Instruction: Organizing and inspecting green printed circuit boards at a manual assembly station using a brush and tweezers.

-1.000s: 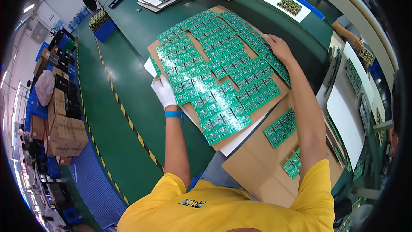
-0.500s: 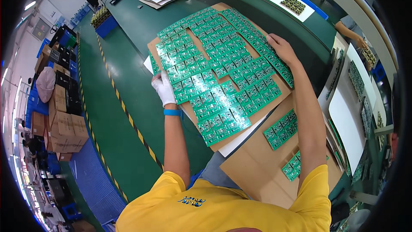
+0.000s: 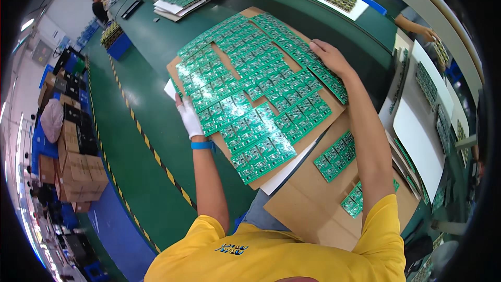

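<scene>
So from the head view, the brown cardboard sheet [image 3: 225, 61] loaded with green circuit-board panels [image 3: 284, 90] is right out in front of me, between my two hands. Its long axis looks slanted, from far left to near right, though the fisheye bends it a bit. My left hand [image 3: 191, 119], in a white glove, is at the left edge, so the sheet is off to its right; my bare right hand [image 3: 331, 58] is at the opposite edge, farther out, with the sheet to its left. Both are right at the edges, so neither's really nearer. The fingers look bent around the rim, but the underside is hidden, so I can't tell if they're actually pinching it. A white sheet [image 3: 284, 174] peeks out below, beside a second cardboard piece [image 3: 295, 206], and the green desk [image 3: 148, 39] is beyond.
</scene>
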The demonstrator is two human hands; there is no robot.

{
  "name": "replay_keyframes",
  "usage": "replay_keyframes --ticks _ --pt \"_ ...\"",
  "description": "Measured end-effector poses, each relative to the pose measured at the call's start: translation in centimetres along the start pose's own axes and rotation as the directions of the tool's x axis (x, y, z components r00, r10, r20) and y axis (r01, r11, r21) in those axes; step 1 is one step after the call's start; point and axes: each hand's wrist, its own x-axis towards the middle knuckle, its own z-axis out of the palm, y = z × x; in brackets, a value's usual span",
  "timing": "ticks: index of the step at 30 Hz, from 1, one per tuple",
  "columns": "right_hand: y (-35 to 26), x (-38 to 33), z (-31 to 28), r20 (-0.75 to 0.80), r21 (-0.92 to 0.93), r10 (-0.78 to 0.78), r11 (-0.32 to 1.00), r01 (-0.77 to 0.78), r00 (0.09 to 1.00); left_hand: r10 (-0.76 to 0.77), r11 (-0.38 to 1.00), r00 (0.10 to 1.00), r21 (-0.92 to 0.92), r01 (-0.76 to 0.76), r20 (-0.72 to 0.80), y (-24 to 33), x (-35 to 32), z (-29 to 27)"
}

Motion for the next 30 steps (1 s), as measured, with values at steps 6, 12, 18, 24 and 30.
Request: replay_keyframes --ticks 6,12,18,24,30 --pt "0.4 -0.3 0.1 -0.009 -0.015 0.026 1.000 -0.026 1.000 -0.007 0.997 0.998 0.077 0.003 0.062 0.0 0.7 -0.4" --pt "-0.8 0.3 1.1 0.069 -0.153 -0.161 0.974 0.170 0.985 -0.006 0.989 0.997 0.147 -0.004 0.073 -1.8 4.6 -4.0" --pt "-5.3 -2.4 0.0 -0.062 -0.342 0.026 0.939 -0.046 0.998 -0.054 0.994 0.987 0.104 0.039 0.151 2.0 2.3 -2.7" --pt "-13.6 -17.7 -5.7 -0.254 -0.208 -0.431 0.899 0.386 0.866 0.059 0.987 0.969 0.129 -0.092 0.241 10.3 -6.2 -1.7" --pt "-13.6 -36.9 -16.4 -0.554 -0.382 -0.426 0.894 0.236 0.716 0.480 0.779 0.812 0.264 -0.568 0.331 17.0 -18.0 1.0"
